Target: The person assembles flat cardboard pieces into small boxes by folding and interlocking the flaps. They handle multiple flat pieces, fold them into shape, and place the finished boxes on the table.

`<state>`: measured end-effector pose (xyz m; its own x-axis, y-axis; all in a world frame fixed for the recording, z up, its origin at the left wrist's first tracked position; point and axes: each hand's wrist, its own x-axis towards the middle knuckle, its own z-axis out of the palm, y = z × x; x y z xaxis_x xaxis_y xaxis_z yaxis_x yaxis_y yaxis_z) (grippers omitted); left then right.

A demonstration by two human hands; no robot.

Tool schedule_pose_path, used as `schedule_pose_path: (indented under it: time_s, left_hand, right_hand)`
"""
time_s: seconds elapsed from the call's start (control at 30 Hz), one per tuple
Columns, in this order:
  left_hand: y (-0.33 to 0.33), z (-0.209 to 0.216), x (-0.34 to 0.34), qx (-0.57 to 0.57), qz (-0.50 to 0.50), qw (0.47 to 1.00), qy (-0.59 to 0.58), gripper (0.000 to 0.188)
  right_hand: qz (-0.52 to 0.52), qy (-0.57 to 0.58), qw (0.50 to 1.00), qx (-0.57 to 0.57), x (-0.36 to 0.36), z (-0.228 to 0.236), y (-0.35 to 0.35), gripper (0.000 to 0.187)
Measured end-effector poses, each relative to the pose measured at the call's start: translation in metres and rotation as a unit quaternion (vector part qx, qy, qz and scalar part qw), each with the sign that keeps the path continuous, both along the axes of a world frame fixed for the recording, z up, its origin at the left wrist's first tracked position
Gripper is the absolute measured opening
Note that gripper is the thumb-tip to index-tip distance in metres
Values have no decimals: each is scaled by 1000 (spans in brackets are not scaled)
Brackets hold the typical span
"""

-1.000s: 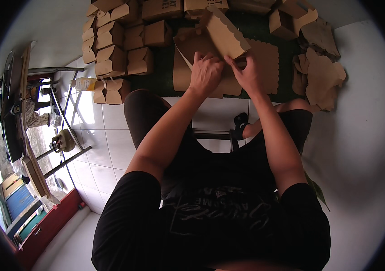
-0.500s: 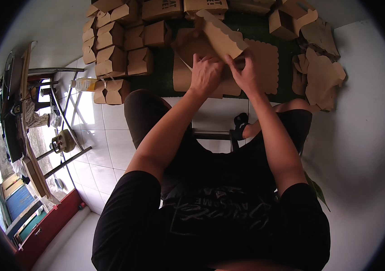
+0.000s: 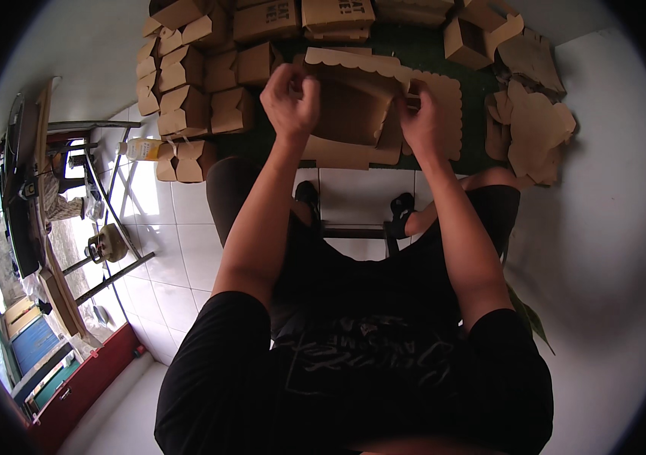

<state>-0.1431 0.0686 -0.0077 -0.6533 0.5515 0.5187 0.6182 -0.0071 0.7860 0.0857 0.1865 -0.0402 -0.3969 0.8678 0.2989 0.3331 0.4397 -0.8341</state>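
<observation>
A person in dark clothes, seen from above, works with both bare hands on a part-folded brown cardboard box [image 3: 357, 110]. It is at twelve o'clock from the person's body, over flat sheets [image 3: 450, 114] on a green surface [image 3: 412, 47]; a scalloped edge runs along its far side.

The left hand [image 3: 291, 105], at the box's nine o'clock, has its fingers curled in; whether they grip the card is unclear. The right hand [image 3: 420, 120], at three o'clock, pinches the box's side between thumb and fingers.

From the box, folded cartons [image 3: 183, 110] are stacked at nine to eleven o'clock, an open carton [image 3: 477, 42] stands at two, and loose flat pieces [image 3: 539, 129] lie at three. A bottle [image 3: 142, 149] is between eight and nine.
</observation>
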Motion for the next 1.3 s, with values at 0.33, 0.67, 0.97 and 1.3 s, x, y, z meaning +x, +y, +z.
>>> schedule_pose_path:
  time_s: [0.33, 0.67, 0.97, 1.3]
  left_hand:
    - [-9, -20, -21, -256, -74, 964, -17, 44]
    - [-8, -41, -37, -262, -149, 948, -98, 43]
    - [-12, -19, -33, -256, -189, 948, -4, 55]
    - [-22, 1, -44, -325, -255, 888, -202, 44]
  right_hand:
    - [2, 0, 999, -34, -6, -1, 4, 24]
    - [20, -4, 999, 24, -3, -13, 12, 33]
    - [77, -62, 994, 43, 10, -1, 18, 50]
    - [107, -18, 994, -24, 16, 1, 17, 52]
